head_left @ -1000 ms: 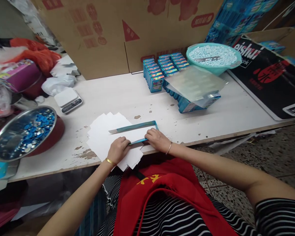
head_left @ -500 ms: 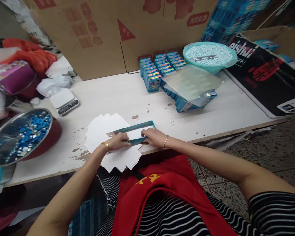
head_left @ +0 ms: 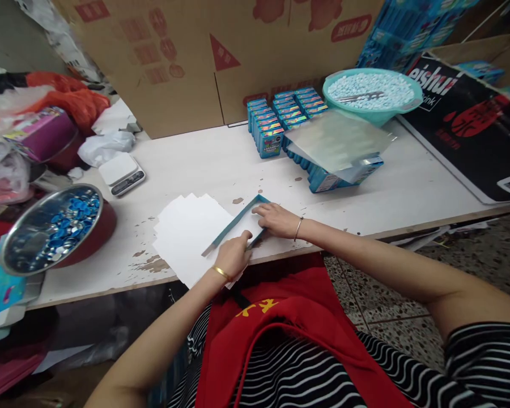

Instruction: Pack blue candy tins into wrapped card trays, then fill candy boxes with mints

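A shallow cardboard tray [head_left: 239,225] with blue side walls and a white inside lies slantwise at the table's front edge, its left end flat and unfolded. My left hand [head_left: 233,255] is closed on the near wall, thumb on top and the other fingers mostly hidden. My right hand [head_left: 278,220] grips the tray's right end, its fingertips reaching over the wall into the inside. Under the tray's left part lies a fanned stack of white card blanks [head_left: 187,226].
A steel bowl of blue-and-silver pieces [head_left: 70,226] and a small scale [head_left: 121,174] stand left. Behind are rows of small blue boxes [head_left: 270,141], a plastic-covered blue display box [head_left: 325,181], and a turquoise basin of pale pellets [head_left: 376,107]. A large carton [head_left: 187,73] backs the table.
The tray has turned, its right end swinging away from me and its left end coming nearer. My left hand has moved right along the near wall, and my right hand has shifted slightly right and up.
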The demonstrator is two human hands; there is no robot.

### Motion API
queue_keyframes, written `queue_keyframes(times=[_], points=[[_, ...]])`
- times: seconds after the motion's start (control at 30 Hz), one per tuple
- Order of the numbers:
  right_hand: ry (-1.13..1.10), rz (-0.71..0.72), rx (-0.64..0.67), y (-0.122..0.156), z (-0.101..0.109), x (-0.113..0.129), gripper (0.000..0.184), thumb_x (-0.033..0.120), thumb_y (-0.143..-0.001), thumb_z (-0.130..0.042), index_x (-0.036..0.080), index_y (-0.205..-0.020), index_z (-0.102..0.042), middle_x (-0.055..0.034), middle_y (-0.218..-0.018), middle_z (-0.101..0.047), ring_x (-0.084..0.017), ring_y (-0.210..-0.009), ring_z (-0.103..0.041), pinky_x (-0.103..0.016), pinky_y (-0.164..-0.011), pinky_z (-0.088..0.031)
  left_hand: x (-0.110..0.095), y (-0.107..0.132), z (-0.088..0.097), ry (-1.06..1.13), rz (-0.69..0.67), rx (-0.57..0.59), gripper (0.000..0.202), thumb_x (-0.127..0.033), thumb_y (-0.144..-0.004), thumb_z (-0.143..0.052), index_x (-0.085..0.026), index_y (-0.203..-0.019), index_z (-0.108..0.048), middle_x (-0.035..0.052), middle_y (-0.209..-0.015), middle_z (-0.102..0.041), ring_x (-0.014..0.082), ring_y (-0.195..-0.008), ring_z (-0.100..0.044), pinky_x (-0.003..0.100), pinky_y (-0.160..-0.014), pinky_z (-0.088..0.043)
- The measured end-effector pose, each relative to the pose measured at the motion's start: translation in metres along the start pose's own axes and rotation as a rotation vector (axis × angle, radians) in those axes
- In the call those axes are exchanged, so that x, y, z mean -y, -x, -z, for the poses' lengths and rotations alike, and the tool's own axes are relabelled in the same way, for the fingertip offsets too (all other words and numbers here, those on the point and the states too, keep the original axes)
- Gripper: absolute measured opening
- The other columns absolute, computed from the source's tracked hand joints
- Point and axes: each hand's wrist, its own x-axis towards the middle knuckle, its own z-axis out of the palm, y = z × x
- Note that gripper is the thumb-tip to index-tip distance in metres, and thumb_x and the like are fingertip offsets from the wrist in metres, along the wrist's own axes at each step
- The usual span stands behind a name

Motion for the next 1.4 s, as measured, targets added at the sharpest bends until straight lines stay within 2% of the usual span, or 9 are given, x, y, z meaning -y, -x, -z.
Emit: queue_keyframes(times=[0.13, 0.33, 0.43, 0.6, 0.8, 0.9, 1.1, 1.27, 1.4], points=[[0.044, -0.042, -0.15, 0.024, 0.007, 0.011, 0.034, 0.016, -0.08, -0.056, 0.012, -0.114, -0.06, -0.0161, -0.136, -0.045, -0.031, -0.12, -0.039, -0.043, -0.095, -0.03, -0.001, -0.009, 0.018, -0.001, -0.114, -0.059, 0.03, -0.034, -0.088, -0.053, -0.018, -0.113, -0.055, 0.0068, -0.088, -0.07, 0.022, -0.083, -0.065, 0.031, -0.07, -0.047], [-0.086, 0.014, -0.258, 0.042, -0.016, 0.085, 0.054, 0.054, -0.084, -0.056, 0.017, -0.123, -0.052, -0.0161, -0.125, -0.051, -0.026, -0.095, -0.048, -0.036, -0.076, -0.037, 0.076, 0.005, 0.064, -0.4, -0.544, -0.231, 0.057, -0.002, -0.085, -0.04, -0.03, -0.134, -0.045, 0.0056, -0.146, -0.041, 0.0272, -0.138, -0.031, 0.051, -0.107, -0.028], [-0.128, -0.034, -0.302, 0.043, -0.031, 0.097, 0.045, 0.058, -0.086, -0.049, 0.015, -0.098, -0.06, -0.0143, -0.107, -0.058, -0.023, -0.086, -0.048, -0.034, -0.07, -0.036, 0.091, 0.011, 0.057, -0.449, -0.702, -0.069, 0.051, -0.009, -0.083, -0.05, -0.031, -0.13, -0.049, 0.002, -0.152, -0.032, 0.0259, -0.143, -0.019, 0.052, -0.114, -0.018], [-0.214, -0.046, -0.413, 0.063, -0.035, 0.073, 0.032, 0.045, -0.093, -0.046, 0.016, -0.083, -0.057, -0.0107, -0.091, -0.059, -0.021, -0.083, -0.049, -0.033, -0.071, -0.039, 0.071, 0.006, 0.028, -0.336, -0.835, -0.052, 0.025, -0.025, -0.086, -0.056, -0.025, -0.11, -0.062, 0.0041, -0.134, -0.055, 0.025, -0.138, -0.032, 0.053, -0.114, -0.022], [-0.204, -0.005, -0.508, 0.076, -0.049, 0.048, 0.021, 0.024, -0.096, -0.039, 0.016, -0.089, -0.057, -0.0091, -0.086, -0.06, -0.019, -0.081, -0.05, -0.031, -0.07, -0.043, 0.031, -0.014, -0.003, -0.153, -0.695, -0.323, 0.026, -0.026, -0.092, -0.045, -0.018, -0.072, -0.06, 0.0026, -0.073, -0.064, 0.0189, -0.093, -0.061, 0.046, -0.104, -0.038], [-0.136, 0.025, -0.5, 0.082, -0.06, 0.044, 0.022, 0.015, -0.094, -0.038, 0.017, -0.094, -0.059, -0.0113, -0.096, -0.062, -0.02, -0.087, -0.052, -0.034, -0.074, -0.046, 0.025, -0.022, -0.011, -0.169, -0.689, -0.308, 0.026, -0.028, -0.092, -0.043, -0.019, -0.073, -0.057, 0.0015, -0.07, -0.06, 0.0156, -0.073, -0.057, 0.044, -0.1, -0.042], [-0.185, 0.074, -0.328, 0.105, -0.067, 0.05, 0.062, 0.026, -0.081, -0.056, 0.01, -0.138, -0.037, -0.0203, -0.149, -0.029, -0.03, -0.127, -0.036, -0.049, -0.1, -0.039, 0.023, -0.034, -0.023, -0.007, -0.552, -0.419, 0.018, -0.028, -0.093, -0.042, -0.019, -0.09, -0.058, 0.003, -0.078, -0.062, 0.0158, -0.076, -0.057, 0.041, -0.098, -0.042], [-0.17, -0.071, -0.46, 0.099, -0.081, 0.063, 0.058, 0.043, -0.088, -0.051, 0.012, -0.136, -0.041, -0.019, -0.147, -0.036, -0.029, -0.131, -0.032, -0.051, -0.103, -0.037, 0.024, -0.032, -0.026, 0.245, -0.448, -0.457, 0.028, -0.021, -0.093, -0.035, -0.019, -0.114, -0.054, 0.0072, -0.098, -0.065, 0.0171, -0.093, -0.061, 0.04, -0.092, -0.047], [-0.176, -0.092, -0.527, 0.095, -0.087, 0.066, 0.055, 0.048, -0.092, -0.045, 0.013, -0.134, -0.044, -0.0161, -0.146, -0.038, -0.028, -0.131, -0.034, -0.05, -0.104, -0.037, 0.049, -0.013, -0.001, 0.169, -0.641, -0.285, 0.053, -0.006, -0.086, -0.034, -0.023, -0.136, -0.041, 0.0121, -0.132, -0.05, 0.0236, -0.134, -0.038, 0.046, -0.103, -0.042]])
